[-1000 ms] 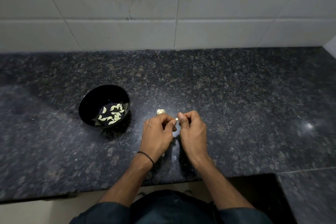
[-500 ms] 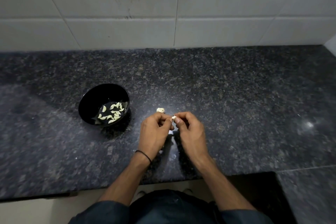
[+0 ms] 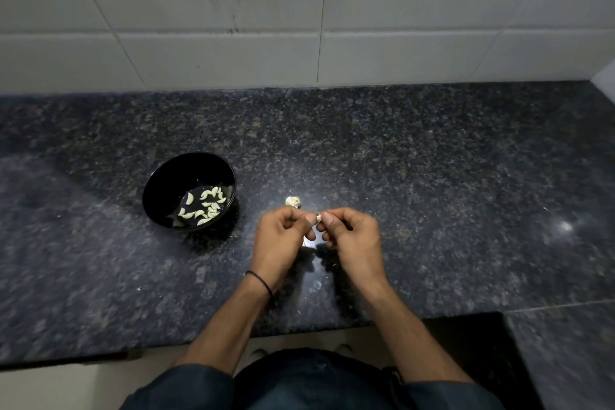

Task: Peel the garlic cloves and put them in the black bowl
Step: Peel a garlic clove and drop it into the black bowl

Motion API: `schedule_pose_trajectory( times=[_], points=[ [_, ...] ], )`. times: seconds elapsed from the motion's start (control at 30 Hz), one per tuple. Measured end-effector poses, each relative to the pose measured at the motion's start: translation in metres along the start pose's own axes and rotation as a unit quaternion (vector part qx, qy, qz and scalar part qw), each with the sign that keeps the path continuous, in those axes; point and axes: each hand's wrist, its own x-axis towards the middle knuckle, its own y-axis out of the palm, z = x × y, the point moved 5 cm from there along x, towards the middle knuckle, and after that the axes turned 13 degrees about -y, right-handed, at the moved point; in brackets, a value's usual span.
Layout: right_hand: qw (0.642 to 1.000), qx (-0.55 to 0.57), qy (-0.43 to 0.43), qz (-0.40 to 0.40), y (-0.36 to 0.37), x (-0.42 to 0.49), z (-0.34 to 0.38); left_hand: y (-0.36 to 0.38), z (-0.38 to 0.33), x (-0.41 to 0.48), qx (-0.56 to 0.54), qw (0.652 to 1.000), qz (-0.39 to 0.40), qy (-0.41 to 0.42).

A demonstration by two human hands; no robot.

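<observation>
The left hand point(image 3: 279, 240) and right hand point(image 3: 352, 236) still pinch one garlic clove point(image 3: 318, 217) together. The black bowl point(image 3: 166, 183) stays put.

The bowl point(image 3: 166, 183) at nine o'clock is glossy black; its cloves point(image 3: 203, 206) are pale yellow-white. The counter point(image 3: 432, 176) is dark grey, speckled brown. The tiles point(image 3: 166, 53) at twelve o'clock are white, stained grey. The wristband point(image 3: 261, 281) is black, the sleeves point(image 3: 186, 389) dark teal, the centre clove point(image 3: 318, 217) off-white.
</observation>
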Motion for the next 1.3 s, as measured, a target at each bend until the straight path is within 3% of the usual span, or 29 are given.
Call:
schedule_pose_trajectory(
  times=[0.13, 0.2, 0.27, 0.33, 0.4, 0.5, 0.57, 0.67, 0.77, 0.87, 0.93, 1.0, 1.1, 1.17, 1.23, 1.3],
  points=[
    [0.998, 0.044, 0.041, -0.008, 0.0, 0.001, -0.005, 0.005, 0.007, -0.001, -0.049, 0.997, 0.023, -0.058],
    [1.0, -0.012, 0.024, -0.008, -0.001, 0.0, -0.004, 0.001, 0.002, -0.002, 0.06, 0.998, -0.012, -0.001],
    [0.998, -0.061, 0.01, -0.015, -0.002, -0.003, -0.002, -0.001, -0.007, -0.006, 0.202, 0.973, -0.069, 0.089],
    [0.998, -0.064, 0.01, -0.018, -0.002, -0.003, -0.002, 0.0, -0.014, -0.01, 0.262, 0.949, -0.096, 0.146],
    [0.999, -0.032, 0.028, -0.016, -0.001, -0.002, -0.003, -0.001, -0.011, -0.006, 0.227, 0.962, -0.083, 0.129],
    [0.998, 0.028, 0.055, -0.018, -0.001, 0.0, -0.002, 0.0, 0.003, 0.002, 0.047, 0.999, -0.008, 0.006],
    [0.996, 0.052, 0.07, -0.015, -0.001, 0.001, -0.002, 0.005, 0.008, 0.0, -0.033, 0.997, 0.033, -0.056],
    [0.996, 0.044, 0.074, -0.01, -0.001, 0.002, -0.002, 0.007, 0.011, -0.002, -0.048, 0.995, 0.053, -0.072],
    [0.998, 0.019, 0.061, -0.004, -0.002, 0.004, -0.003, 0.001, 0.005, -0.002, 0.088, 0.996, -0.001, 0.025],
    [0.999, -0.033, 0.023, 0.001, -0.001, 0.004, -0.002, 0.0, -0.01, -0.009, 0.258, 0.95, -0.076, 0.16],
    [0.999, -0.045, 0.008, -0.001, -0.002, 0.004, -0.001, 0.0, -0.009, -0.007, 0.226, 0.961, -0.066, 0.147],
    [0.999, -0.039, 0.003, -0.002, -0.003, 0.004, 0.001, 0.0, -0.001, -0.001, 0.108, 0.992, -0.021, 0.07],
    [0.999, -0.03, 0.009, -0.014, -0.003, 0.002, 0.002, 0.004, 0.007, -0.001, 0.014, 1.0, 0.004, 0.0],
    [0.998, -0.052, 0.008, -0.023, -0.003, -0.001, 0.003, 0.002, 0.001, -0.005, 0.112, 0.991, -0.048, 0.056],
    [0.997, -0.069, 0.001, -0.031, -0.003, -0.003, 0.005, 0.002, -0.009, -0.013, 0.233, 0.953, -0.121, 0.152],
    [0.997, -0.068, -0.003, -0.034, -0.002, -0.003, 0.007, 0.002, -0.014, -0.018, 0.263, 0.932, -0.146, 0.201]
  ],
)
